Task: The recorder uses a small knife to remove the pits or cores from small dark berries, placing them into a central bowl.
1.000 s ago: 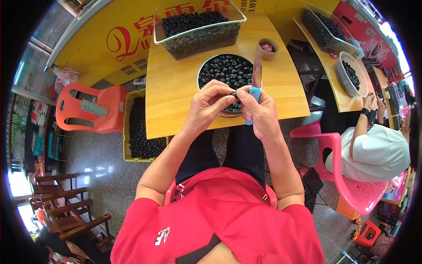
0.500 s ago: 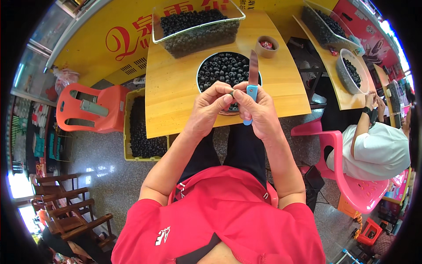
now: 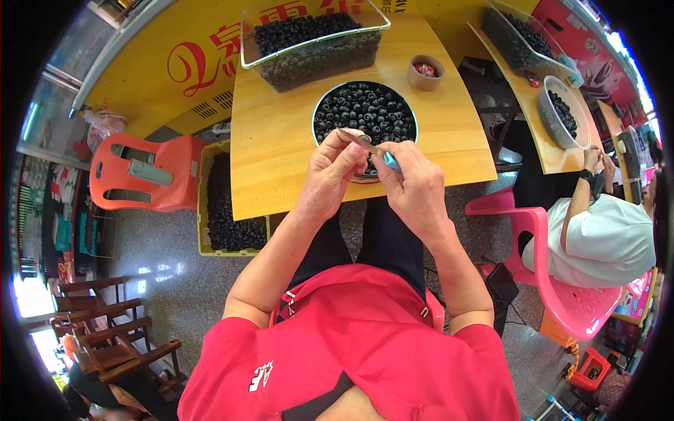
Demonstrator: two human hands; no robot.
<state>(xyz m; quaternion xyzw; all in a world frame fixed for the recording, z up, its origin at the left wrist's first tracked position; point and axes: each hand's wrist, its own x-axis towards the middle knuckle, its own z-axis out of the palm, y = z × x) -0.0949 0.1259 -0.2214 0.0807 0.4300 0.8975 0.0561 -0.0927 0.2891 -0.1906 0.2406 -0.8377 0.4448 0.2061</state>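
Observation:
My right hand [image 3: 414,184] grips a small knife [image 3: 372,149] by its blue handle; the blade points left, toward my left hand. My left hand [image 3: 331,168] pinches a small dark round piece at its fingertips, mostly hidden by the fingers, against the blade. Both hands hover over the near rim of a round metal bowl [image 3: 319,105] heaped with small black round pieces, standing on a yellow wooden table [image 3: 274,140].
A clear bin [image 3: 316,43] of black pieces stands at the table's far edge, a small brown cup [image 3: 425,72] beside the bowl. A yellow crate [image 3: 223,203] and orange stool [image 3: 151,174] sit left. A person in white sits right on a pink chair [image 3: 554,281].
The knife blade pointed up and away before; now it is turned left and lies across the piece held in my left hand. Both hands stay over the bowl.

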